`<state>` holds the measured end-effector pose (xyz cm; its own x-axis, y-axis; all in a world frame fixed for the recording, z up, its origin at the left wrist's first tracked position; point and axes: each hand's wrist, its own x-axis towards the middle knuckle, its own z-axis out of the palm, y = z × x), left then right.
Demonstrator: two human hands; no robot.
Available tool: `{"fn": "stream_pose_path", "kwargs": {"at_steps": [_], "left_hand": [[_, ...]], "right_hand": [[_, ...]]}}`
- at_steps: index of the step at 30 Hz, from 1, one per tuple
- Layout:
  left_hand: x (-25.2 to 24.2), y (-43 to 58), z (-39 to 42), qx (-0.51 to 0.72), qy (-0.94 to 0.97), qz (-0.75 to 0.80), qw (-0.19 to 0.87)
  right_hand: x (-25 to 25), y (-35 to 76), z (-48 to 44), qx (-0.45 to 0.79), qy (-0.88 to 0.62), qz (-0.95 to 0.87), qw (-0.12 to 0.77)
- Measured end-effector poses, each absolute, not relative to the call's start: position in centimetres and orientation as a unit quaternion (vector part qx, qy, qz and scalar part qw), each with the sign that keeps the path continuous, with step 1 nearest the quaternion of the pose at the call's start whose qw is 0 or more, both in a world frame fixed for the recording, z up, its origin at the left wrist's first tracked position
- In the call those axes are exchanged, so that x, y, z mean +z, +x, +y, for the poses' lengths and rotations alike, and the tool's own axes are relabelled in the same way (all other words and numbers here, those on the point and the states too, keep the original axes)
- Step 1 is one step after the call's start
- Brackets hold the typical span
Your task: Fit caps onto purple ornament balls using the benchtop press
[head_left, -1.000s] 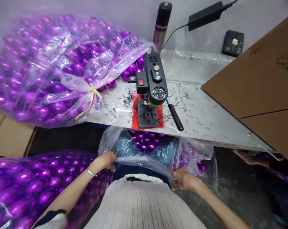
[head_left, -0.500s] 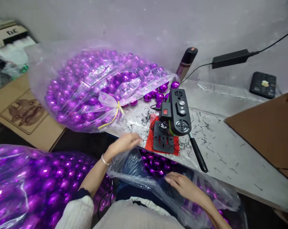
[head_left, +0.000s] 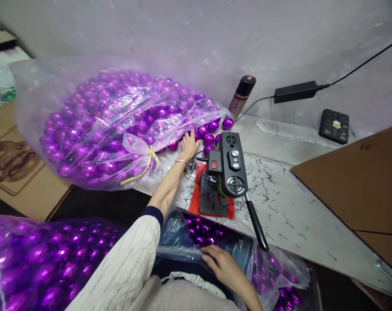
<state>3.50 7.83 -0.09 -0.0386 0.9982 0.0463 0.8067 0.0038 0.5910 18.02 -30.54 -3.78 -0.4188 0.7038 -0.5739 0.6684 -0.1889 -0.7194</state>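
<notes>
My left hand (head_left: 189, 146) reaches over the table with its fingers spread, touching shiny purple balls (head_left: 208, 138) that lie loose beside a big clear bag of the same balls (head_left: 108, 125). A yellow tie (head_left: 139, 170) is knotted round a gathered part of that bag. My right hand (head_left: 220, 262) lies with fingers stretched out at the rim of an open plastic bag (head_left: 174, 231) on my lap, which has more purple balls inside. Between the hands stands a small black press machine (head_left: 234, 166) with a lever handle (head_left: 257, 226), over a slotted black plate (head_left: 213, 194) on red cloth.
Black thread-like bits are scattered over the white table (head_left: 280, 203). Behind the machine are a spray can (head_left: 243, 95), a power adapter (head_left: 295, 91) with its cord and a black box (head_left: 334, 125). Cardboard (head_left: 354, 181) stands at right; another full bag (head_left: 46, 263) sits at lower left.
My left hand has moved forward from the table's front edge to the loose balls. My right hand has shifted left along the lap bag. The camera view has turned slightly right.
</notes>
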Motion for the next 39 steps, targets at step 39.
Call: {"fn": "stream_pose_path", "kwargs": {"at_steps": [39], "left_hand": [[-5.1, 2.6, -14.0, 0.363, 0.672, 0.521, 0.381]], "right_hand": [[-1.2, 21.0, -30.1, 0.446, -0.558, -0.682, 0.156]]}}
